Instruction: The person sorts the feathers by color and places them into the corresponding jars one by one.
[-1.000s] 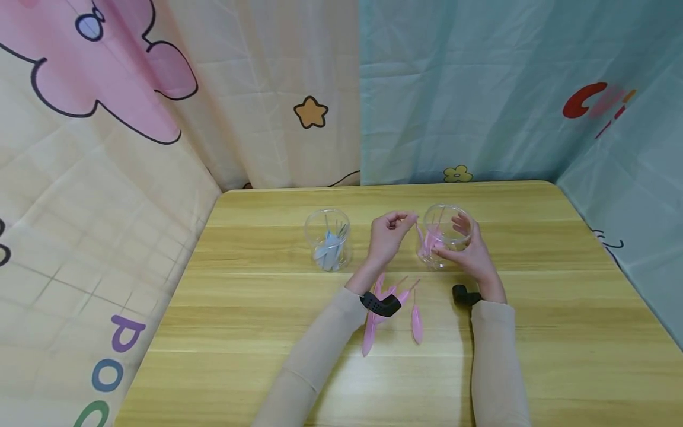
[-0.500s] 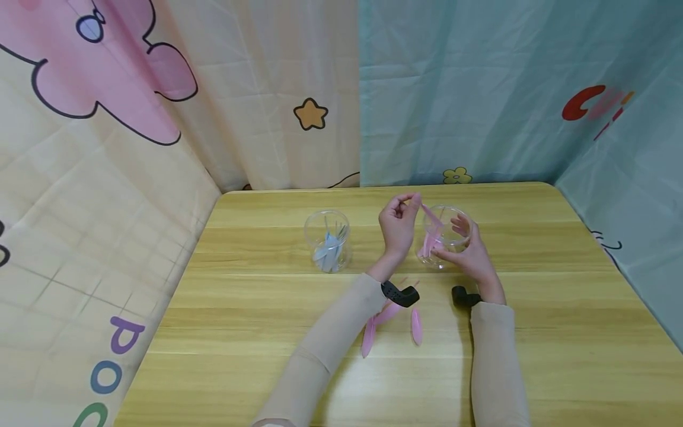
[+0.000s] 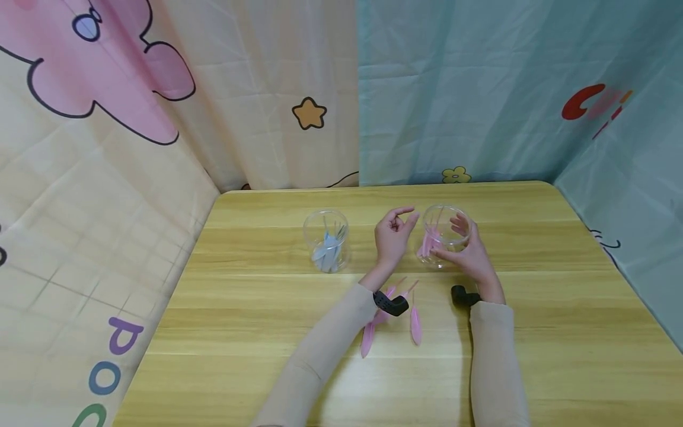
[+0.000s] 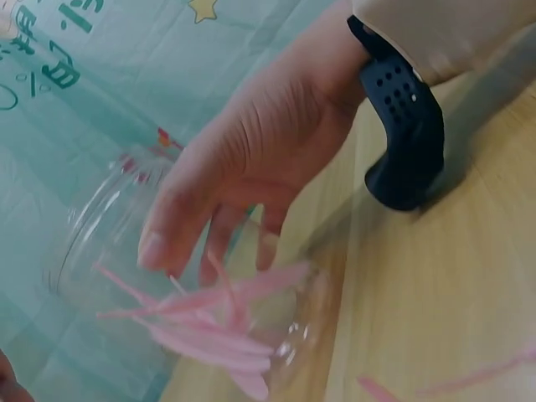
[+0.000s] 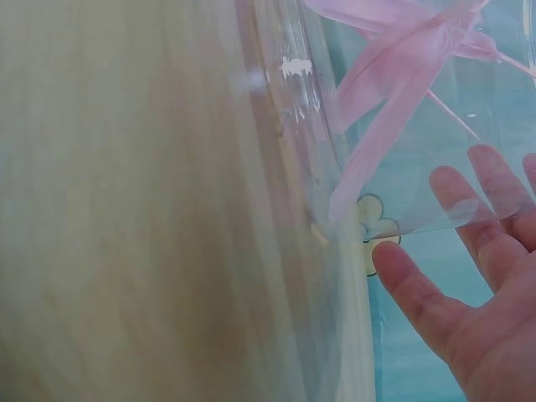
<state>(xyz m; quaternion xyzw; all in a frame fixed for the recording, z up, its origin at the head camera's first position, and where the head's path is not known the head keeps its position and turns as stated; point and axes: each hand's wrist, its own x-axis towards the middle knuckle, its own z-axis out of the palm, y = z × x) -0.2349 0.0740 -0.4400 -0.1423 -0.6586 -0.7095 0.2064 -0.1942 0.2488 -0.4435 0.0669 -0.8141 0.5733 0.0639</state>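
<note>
In the head view my right hand (image 3: pixel 468 252) holds a clear cup (image 3: pixel 445 224) on the table, thumb in front and fingers behind. Several pink feathers (image 3: pixel 430 242) are inside, also seen as pink feathers (image 4: pixel 213 331) through the wall in the left wrist view. Just left of this cup hovers my left hand (image 3: pixel 392 237), thumb and index finger apart with nothing between them. Further left stands another clear cup (image 3: pixel 326 219) with blue feathers (image 3: pixel 328 252) in it. Loose pink feathers (image 3: pixel 415 326) lie nearer on the tabletop, some partly hidden under the left wrist.
The wooden table (image 3: pixel 213 332) ends at a back edge against a beige curtain (image 3: pixel 267 118) and a teal curtain (image 3: pixel 469 89). A black wrist device (image 3: pixel 392 303) sits on the left forearm, another black wrist device (image 3: pixel 464 296) on the right.
My left hand rose with a pink feather to the rim of the right cup, let it go inside, then lowered slightly, fingers parted. My right hand kept its hold on the cup.
</note>
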